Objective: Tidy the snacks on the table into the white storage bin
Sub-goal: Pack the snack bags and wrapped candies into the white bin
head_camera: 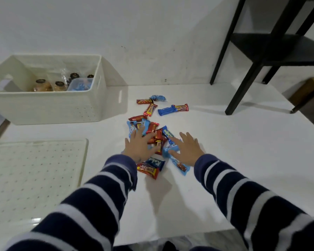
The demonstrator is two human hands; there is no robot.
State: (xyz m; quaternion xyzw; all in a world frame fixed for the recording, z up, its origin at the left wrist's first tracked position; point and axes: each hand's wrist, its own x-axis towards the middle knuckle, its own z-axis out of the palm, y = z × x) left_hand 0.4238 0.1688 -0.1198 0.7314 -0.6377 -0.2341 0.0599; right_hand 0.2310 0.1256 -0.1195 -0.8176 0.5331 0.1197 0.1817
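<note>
Left hand point(140, 145) spread flat, pressing on a heap of snack bars point(153, 137) in red and blue wrappers. Right hand point(186, 149) likewise spread, fingers on the blue packets at the heap's right edge. More bars point(150, 108) scattered beyond the heap, toward the white storage bin point(49, 105) standing left of it on the white table point(225, 160).

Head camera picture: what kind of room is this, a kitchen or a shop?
Probably a room in a home, not a shop: a plain white table against a bare wall, a white storage bin holding snacks, and a black shelf stand.
</note>
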